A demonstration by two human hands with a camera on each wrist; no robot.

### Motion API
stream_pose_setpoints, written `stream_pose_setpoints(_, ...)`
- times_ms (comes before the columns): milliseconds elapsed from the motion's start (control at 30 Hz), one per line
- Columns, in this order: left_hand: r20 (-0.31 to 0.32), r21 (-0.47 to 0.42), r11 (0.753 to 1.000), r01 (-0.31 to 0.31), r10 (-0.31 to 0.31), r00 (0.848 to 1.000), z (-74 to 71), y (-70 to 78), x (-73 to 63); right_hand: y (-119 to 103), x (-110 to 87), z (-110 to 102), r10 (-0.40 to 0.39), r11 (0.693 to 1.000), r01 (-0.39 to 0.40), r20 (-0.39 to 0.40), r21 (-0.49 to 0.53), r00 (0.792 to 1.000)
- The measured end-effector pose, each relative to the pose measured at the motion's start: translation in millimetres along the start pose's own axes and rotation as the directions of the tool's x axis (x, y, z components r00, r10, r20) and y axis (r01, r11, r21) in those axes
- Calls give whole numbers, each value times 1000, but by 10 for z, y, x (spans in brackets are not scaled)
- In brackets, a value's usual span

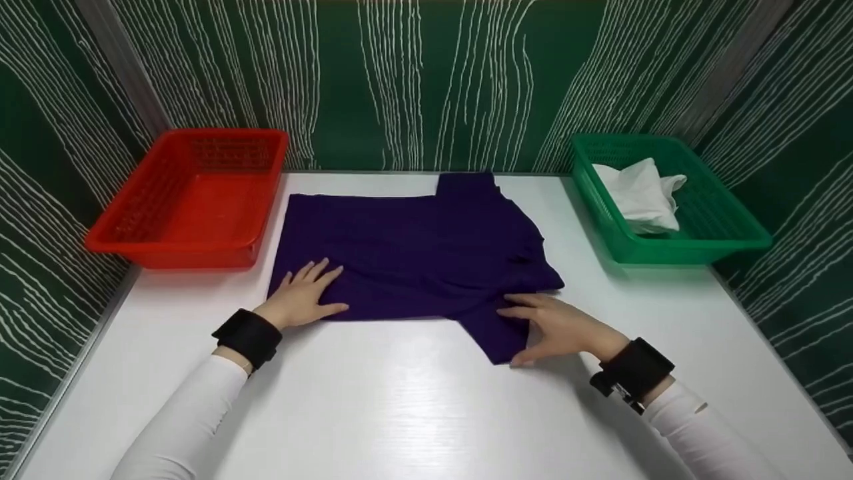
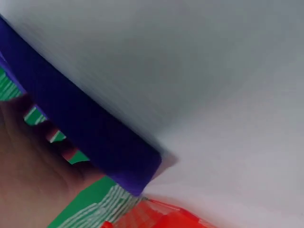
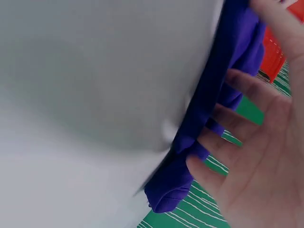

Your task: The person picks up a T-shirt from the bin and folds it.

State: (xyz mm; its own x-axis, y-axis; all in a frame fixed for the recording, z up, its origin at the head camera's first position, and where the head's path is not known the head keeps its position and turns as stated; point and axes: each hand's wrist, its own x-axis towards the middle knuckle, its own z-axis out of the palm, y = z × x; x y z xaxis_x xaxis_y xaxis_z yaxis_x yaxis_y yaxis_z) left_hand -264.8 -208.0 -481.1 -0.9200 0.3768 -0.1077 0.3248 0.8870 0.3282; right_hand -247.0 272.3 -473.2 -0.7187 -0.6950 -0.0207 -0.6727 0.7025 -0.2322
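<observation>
A dark purple short-sleeved shirt [image 1: 400,247] lies spread sideways on the white table, its hem to the left and its collar end to the right. One sleeve points to the back, the other toward the front. My left hand [image 1: 303,297] rests on the near hem corner with its fingers spread. At the near sleeve, my right hand [image 1: 556,327] touches the cloth with fingers extended and thumb apart, at the sleeve's edge. In the right wrist view the fingers [image 3: 242,123] lie along the shirt's edge, not curled round it. The left wrist view shows the shirt's hem side [image 2: 80,114] beside the left hand.
A red basket [image 1: 260,220] stands at the back left with nothing visible in it. At the back right, a green basket [image 1: 680,252] holds a crumpled white cloth [image 1: 643,197]. Green walls with white streaks [image 1: 386,87] enclose the white table [image 1: 413,400].
</observation>
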Motion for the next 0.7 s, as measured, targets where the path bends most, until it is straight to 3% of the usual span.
stream_pose_setpoints(167,-125,101,990,-96,108,986,25,134,-166,-81,-78,97,-95,994,89,-92,-71,991)
stream_pose_setpoints(300,-193,232,956,-180,227,955,23,205,-201,-101,-36,94,-201,973,173,-195,-150,960)
stream_pose_setpoints(400,-233,310,924,-225,303,924,28,213,-174,-106,0,30,-196,976,168,-224,-138,955)
stream_pose_setpoints(467,-249,323,915,-242,328,911,9,206,-159,-111,15,-56,-159,985,140,-229,-97,960)
stream_pose_setpoints(600,-257,200,953,-228,276,926,-137,201,-203,-147,-11,-298,-79,993,99,-271,61,959)
stream_pose_setpoints(700,-254,43,980,-194,199,947,-324,200,-240,-190,-65,-506,-57,969,124,-298,213,953)
